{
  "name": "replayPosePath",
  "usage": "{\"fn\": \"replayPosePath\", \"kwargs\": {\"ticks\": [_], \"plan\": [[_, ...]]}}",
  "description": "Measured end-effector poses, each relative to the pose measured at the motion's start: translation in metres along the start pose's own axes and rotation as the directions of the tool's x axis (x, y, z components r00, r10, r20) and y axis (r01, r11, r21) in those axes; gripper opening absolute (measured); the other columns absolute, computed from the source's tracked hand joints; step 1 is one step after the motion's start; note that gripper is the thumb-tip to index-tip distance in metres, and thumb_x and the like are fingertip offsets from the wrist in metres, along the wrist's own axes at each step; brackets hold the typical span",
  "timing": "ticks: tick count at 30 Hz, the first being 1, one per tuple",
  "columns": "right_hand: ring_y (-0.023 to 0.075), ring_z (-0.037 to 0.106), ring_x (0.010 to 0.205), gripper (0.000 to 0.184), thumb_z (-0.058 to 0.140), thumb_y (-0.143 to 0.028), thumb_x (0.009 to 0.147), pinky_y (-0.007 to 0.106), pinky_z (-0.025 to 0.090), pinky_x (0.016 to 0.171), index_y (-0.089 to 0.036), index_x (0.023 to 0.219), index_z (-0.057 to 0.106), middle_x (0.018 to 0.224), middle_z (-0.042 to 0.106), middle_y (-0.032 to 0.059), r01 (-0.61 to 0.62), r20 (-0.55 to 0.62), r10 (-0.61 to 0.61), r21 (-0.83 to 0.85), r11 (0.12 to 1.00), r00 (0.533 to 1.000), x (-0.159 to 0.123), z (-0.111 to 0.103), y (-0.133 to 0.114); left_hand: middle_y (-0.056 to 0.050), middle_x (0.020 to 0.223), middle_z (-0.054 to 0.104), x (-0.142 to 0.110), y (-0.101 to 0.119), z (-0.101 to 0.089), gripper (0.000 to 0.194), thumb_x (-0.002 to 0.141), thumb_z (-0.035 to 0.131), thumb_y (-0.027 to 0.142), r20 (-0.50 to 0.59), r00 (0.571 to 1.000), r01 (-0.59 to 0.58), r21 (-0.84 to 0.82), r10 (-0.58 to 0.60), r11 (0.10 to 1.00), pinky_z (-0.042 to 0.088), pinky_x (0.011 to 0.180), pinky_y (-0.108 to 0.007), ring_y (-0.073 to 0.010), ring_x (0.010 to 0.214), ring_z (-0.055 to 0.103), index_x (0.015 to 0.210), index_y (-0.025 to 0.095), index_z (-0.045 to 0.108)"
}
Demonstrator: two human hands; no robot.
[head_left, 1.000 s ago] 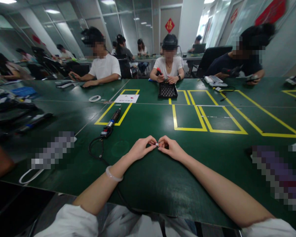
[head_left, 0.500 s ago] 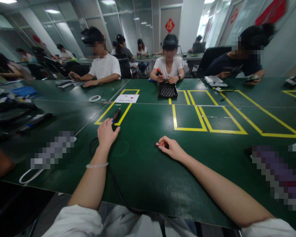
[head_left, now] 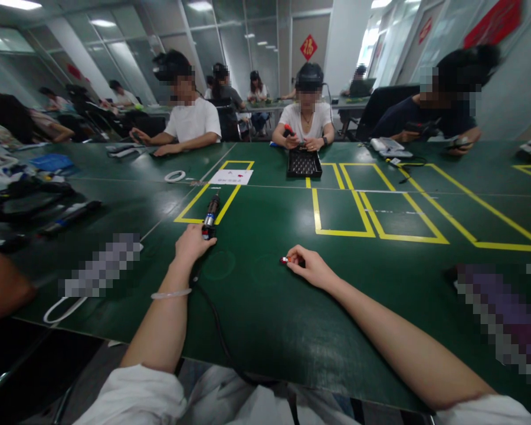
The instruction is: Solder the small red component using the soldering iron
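My left hand is at the rear end of a dark electric screwdriver with a blue and silver band. Its thumb lies by the tool's back end and the fingers curl at its left side; part of the grip is hidden. The tool's tip points away from me, over a yellow-taped rectangle. From beneath my left hand a black cord runs back toward my lap. My right hand rests low over the table, fingertips pinched on a small red-and-white piece, too small to identify.
On the green table, a printed paper sheet lies ahead. Across from me a co-worker works over a black tray. A white cable coil is left of the sheet. Blurred-out items flank both my arms.
My left hand has drawn back slightly along the screwdriver, showing more of its body. The cord's loop left of my wrist is gone. My right hand keeps its pinch; the view has shifted a little.
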State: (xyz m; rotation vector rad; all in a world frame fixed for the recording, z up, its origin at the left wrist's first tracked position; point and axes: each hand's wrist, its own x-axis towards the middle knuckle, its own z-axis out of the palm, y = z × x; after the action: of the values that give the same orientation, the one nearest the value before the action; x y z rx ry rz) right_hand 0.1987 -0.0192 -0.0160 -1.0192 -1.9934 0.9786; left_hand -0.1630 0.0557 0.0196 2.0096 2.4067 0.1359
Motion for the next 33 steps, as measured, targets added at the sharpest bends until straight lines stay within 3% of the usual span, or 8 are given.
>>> {"fn": "replayPosePath", "kwargs": {"ticks": [5, 10, 16, 20, 25, 33], "plan": [[0.013, 0.057, 0.071, 0.011, 0.058, -0.022, 0.086, 0.025, 0.046, 0.068, -0.018, 0.096, 0.057, 0.082, 0.063, 0.0015, -0.006, 0.002, 0.006, -0.023, 1.0, 1.0, 0.0, 0.001, 0.001, -0.016, 0.128, 0.052, -0.014, 0.027, -0.001, 0.066, 0.076, 0.057, 0.057, -0.018, 0.998, -0.059, 0.036, 0.059, 0.998, 0.051, 0.082, -0.04, -0.0326, 0.105, 0.06, 0.129, 0.018, 0.049], [0.0129, 0.057, 0.07, 0.011, 0.057, -0.022, 0.086, 0.025, 0.046, 0.067, -0.018, 0.096, 0.057, 0.081, 0.063, 0.0016, -0.001, -0.001, 0.001, -0.038, 0.999, 1.0, 0.001, 0.002, 0.004, -0.012, 0.129, 0.053, -0.032, 0.061, 0.001, 0.064, 0.077, 0.059, 0.054, -0.007, 0.976, -0.22, -0.023, 0.22, 0.975, 0.05, 0.083, -0.036, -0.0293, 0.106, 0.06, 0.13, 0.021, 0.049], [0.0121, 0.056, 0.067, 0.01, 0.057, -0.022, 0.086, 0.024, 0.044, 0.064, -0.018, 0.095, 0.056, 0.078, 0.062, 0.0002, -0.011, -0.024, 0.01, -0.052, 0.999, 1.0, 0.001, 0.002, 0.003, -0.009, 0.126, 0.053, -0.063, 0.109, 0.006, 0.063, 0.077, 0.061, 0.051, -0.026, 0.872, -0.485, -0.167, 0.488, 0.858, 0.05, 0.083, -0.035, -0.0272, 0.106, 0.061, 0.132, 0.023, 0.047], [0.0128, 0.054, 0.064, 0.007, 0.059, -0.02, 0.083, 0.024, 0.042, 0.062, -0.018, 0.089, 0.055, 0.073, 0.061, -0.0006, -0.036, -0.061, 0.026, -0.18, 0.983, 0.998, 0.002, 0.003, 0.002, -0.008, 0.126, 0.053, -0.081, 0.132, 0.008, 0.063, 0.077, 0.063, 0.048, -0.032, 0.797, -0.589, -0.262, 0.603, 0.765, 0.05, 0.086, -0.034, -0.0259, 0.108, 0.059, 0.133, 0.025, 0.045], [0.0138, 0.053, 0.063, 0.012, 0.064, -0.02, 0.08, 0.026, 0.039, 0.063, -0.019, 0.083, 0.053, 0.07, 0.061, -0.0017, -0.034, -0.082, 0.009, -0.312, 0.95, 0.997, 0.003, 0.004, 0.005, -0.008, 0.129, 0.052, -0.093, 0.145, 0.01, 0.062, 0.077, 0.062, 0.043, -0.042, 0.736, -0.653, -0.31, 0.676, 0.691, 0.05, 0.087, -0.034, -0.0263, 0.111, 0.057, 0.134, 0.026, 0.043], [0.0148, 0.055, 0.07, 0.014, 0.062, -0.016, 0.082, 0.025, 0.042, 0.066, -0.021, 0.093, 0.055, 0.079, 0.061, -0.0003, 0.059, -0.045, -0.072, -0.253, 0.966, 0.996, 0.001, 0.005, 0.009, -0.007, 0.131, 0.05, -0.095, 0.146, 0.01, 0.063, 0.079, 0.06, 0.043, -0.036, 0.731, -0.657, -0.312, 0.682, 0.687, 0.049, 0.089, -0.034, -0.0253, 0.113, 0.056, 0.137, 0.027, 0.04]]}}
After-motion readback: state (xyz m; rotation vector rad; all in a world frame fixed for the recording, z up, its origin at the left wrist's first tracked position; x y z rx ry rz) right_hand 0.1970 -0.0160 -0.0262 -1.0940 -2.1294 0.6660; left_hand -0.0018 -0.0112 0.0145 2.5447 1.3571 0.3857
